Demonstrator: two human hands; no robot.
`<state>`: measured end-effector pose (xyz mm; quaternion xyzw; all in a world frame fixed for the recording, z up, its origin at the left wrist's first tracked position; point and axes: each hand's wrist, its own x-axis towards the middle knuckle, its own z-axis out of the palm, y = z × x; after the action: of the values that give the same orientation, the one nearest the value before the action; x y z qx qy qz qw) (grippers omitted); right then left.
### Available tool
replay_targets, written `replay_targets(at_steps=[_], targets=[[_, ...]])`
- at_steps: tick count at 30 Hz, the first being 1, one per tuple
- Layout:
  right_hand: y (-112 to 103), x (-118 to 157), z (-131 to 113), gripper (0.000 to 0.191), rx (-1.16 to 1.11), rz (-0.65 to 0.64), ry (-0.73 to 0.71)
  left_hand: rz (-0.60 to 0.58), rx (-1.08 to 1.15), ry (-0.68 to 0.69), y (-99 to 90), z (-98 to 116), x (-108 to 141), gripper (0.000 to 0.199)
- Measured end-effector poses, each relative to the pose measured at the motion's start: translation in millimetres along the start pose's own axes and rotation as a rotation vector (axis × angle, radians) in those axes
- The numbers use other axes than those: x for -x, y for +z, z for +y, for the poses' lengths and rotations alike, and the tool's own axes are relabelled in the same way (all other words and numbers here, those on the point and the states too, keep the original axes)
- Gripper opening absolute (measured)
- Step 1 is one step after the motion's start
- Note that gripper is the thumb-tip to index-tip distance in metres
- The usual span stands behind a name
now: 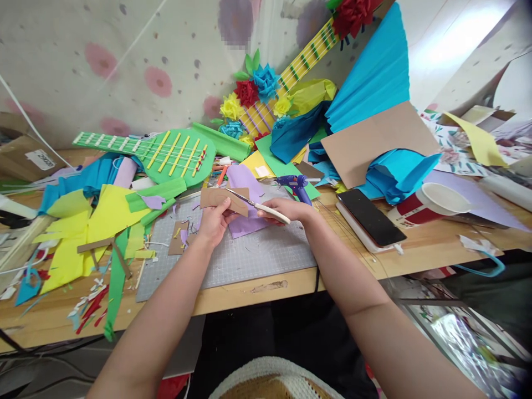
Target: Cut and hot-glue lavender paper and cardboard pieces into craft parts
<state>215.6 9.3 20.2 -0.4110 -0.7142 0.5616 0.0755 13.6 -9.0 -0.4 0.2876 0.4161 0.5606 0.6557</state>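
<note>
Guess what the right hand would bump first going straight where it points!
Probably the brown rectangular cardboard piece in the left hand: the right hand holds white-handled metal scissors pointing at it, but depth is unclear.

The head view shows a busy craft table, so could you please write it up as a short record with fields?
left hand: the left hand grips a brown cardboard piece, thumb on top
right hand: the right hand holds white-handled scissors, blades at the cardboard
below the hands: purple paper on a grey gridded mat
beyond the right hand: blue-purple glue gun
right side: black smartphone, red-and-white paper cup
back left: green paper guitar
back centre: yellow guitar with paper flowers
</note>
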Motion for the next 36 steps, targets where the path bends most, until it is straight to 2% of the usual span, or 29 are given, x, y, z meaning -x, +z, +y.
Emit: replay_targets(at_steps=[6, 13, 20, 27, 36], targets=[[1.4, 1.8, -1.0, 0.05, 0.051, -0.035, -0.084, -0.047, -0.08, 0.011, -3.2, 2.0, 1.3, 0.017], [2.1, 7.1, -6.6, 0.049, 0.133, -0.07, -0.169, -0.151, -0.158, -0.053, 2.9, -5.7, 6.3, 0.02], [2.2, 7.8, -7.0, 0.051, 0.121, -0.071, -0.116, -0.138, -0.165, -0.073, 4.0, -4.8, 7.3, 0.02], [3.8, 7.2, -6.9, 0.047, 0.007, -0.054, -0.054, -0.13, -0.161, -0.074, 4.4, -6.8, 8.7, 0.019], [6.1, 7.5, -10.8, 0.049, -0.117, -0.029, 0.031, -0.16, -0.155, -0.133, -3.7, -5.6, 6.1, 0.018]])
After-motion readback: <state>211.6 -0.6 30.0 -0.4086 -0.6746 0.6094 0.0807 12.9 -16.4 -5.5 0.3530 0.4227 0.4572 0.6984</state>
